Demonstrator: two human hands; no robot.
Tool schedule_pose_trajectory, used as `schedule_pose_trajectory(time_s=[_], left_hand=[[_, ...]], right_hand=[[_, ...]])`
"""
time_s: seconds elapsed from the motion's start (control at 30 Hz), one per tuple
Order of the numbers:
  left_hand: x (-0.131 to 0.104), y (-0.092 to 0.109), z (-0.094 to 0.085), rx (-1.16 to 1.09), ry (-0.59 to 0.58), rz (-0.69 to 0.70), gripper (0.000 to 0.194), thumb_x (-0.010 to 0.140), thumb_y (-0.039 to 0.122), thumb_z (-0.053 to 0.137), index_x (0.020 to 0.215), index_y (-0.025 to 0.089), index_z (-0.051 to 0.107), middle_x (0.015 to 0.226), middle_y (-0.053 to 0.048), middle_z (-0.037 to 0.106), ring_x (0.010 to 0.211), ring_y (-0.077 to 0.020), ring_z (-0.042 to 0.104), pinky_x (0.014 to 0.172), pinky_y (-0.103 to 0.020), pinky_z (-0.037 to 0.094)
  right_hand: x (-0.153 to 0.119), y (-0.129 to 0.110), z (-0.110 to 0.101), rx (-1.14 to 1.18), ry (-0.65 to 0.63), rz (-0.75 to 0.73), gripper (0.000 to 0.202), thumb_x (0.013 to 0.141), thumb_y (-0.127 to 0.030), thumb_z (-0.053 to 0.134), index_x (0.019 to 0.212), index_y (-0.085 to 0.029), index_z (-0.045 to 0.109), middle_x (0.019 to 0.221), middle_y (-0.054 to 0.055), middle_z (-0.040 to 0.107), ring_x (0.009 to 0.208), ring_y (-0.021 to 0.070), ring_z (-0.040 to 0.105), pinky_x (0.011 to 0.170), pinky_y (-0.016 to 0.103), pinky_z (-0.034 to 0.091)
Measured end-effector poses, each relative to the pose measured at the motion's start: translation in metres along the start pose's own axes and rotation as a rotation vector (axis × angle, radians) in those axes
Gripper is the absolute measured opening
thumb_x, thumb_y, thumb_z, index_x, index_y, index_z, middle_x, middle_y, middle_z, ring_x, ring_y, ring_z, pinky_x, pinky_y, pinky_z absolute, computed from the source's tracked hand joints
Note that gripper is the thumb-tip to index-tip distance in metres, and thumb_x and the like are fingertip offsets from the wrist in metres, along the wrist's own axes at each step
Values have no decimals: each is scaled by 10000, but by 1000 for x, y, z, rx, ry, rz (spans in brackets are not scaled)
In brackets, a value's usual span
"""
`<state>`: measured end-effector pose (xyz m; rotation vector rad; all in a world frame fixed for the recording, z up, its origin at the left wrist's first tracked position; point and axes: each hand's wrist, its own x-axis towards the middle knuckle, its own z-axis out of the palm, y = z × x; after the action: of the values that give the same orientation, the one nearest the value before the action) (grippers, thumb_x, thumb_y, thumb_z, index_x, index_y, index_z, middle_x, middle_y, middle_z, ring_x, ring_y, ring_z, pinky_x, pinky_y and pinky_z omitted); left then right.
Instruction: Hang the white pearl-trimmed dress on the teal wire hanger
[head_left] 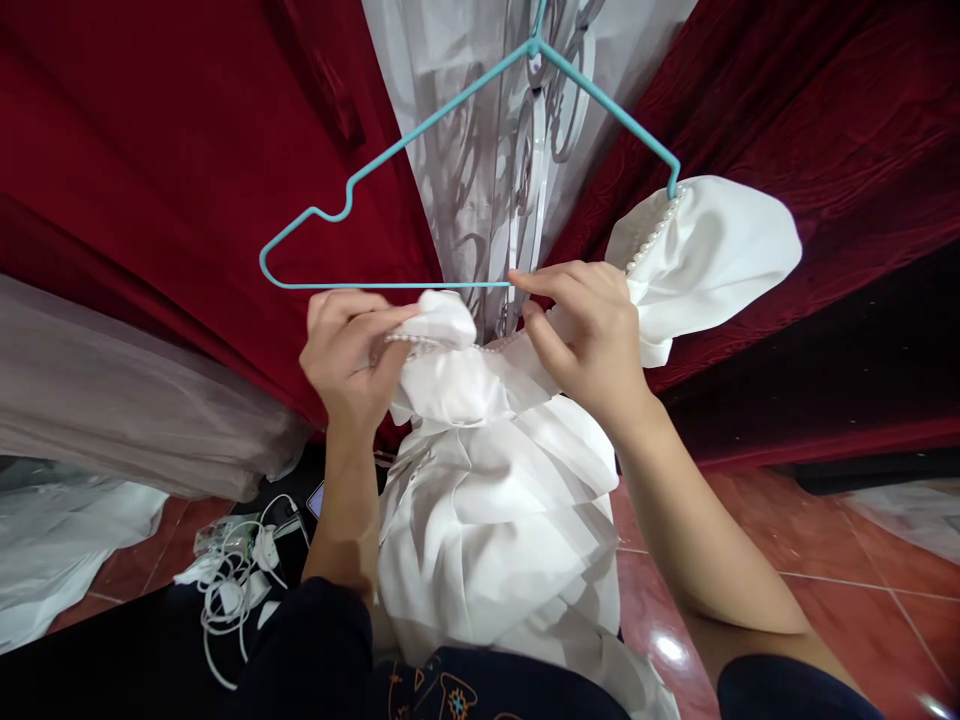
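A white satin garment [487, 490] with pearl-beaded edging hangs in front of me. My left hand [349, 350] pinches its left shoulder part at the beading, just below the hanger's lower bar. My right hand [589, 325] has its fingers curled around the lower bar of the light blue hanger [442, 108], thumb and index finger slightly apart at the tips. The right puffed shoulder [731, 250] of the garment is on the hanger's right end, its pearl edge against the hook notch. The hanger's left end is bare. The bar's right part is hidden behind my right hand.
Dark red curtains [187, 130] hang on both sides, with white sheer cloth [442, 90] and white hangers [534, 160] behind. Coiled white cables [225, 600] and chargers lie on a black surface at lower left. Red tiles [810, 530] cover the floor.
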<state>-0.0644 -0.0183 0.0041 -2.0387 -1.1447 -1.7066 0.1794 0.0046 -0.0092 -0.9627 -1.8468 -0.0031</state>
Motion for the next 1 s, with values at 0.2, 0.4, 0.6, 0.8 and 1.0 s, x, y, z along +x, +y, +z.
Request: schedule_pose_trajectory(time_s=[0.2,0.4,0.6,0.8,1.0], left_hand=[[23,16,30,106,-384,-40,331,1055,262,467,1268,284,719,1243,-29,762,1203,-273,644,1126,-475,421],[17,17,35,108,-394,-38,317,967,137,510,1122,258,759,1009,-22,776,925,-257,632,967,-435,405],[14,16,39,74,-406,-21,357,964,114,507,1157,270,763,1038,-9,776,936,-249,629,967,-437,389],[14,11,33,153,-383,-2,398,948,88,523,1184,282,778,1050,-14,781,932,-250,619,987,-443,380],[17,6,33,155,-396,15,438,944,43,542,1241,255,785,1019,-21,772,932,-224,629,973,-411,392]], right_hand=[[-4,-3,-4,-62,-21,-26,315,980,-249,549,1248,-254,715,1133,67,764,1040,246,682,957,464,457],[-3,3,-13,-10,163,-92,298,985,-252,567,1253,-280,695,1198,90,732,1146,274,685,1008,506,508],[21,43,-36,-185,522,-83,472,862,-317,769,1317,-213,698,1265,177,701,1230,346,651,1105,556,490],[45,72,-57,-118,418,193,228,855,-92,622,982,-127,808,911,94,788,813,183,741,746,341,548],[47,91,-78,48,612,286,249,787,43,558,889,-71,754,797,50,751,709,116,705,640,232,486]])
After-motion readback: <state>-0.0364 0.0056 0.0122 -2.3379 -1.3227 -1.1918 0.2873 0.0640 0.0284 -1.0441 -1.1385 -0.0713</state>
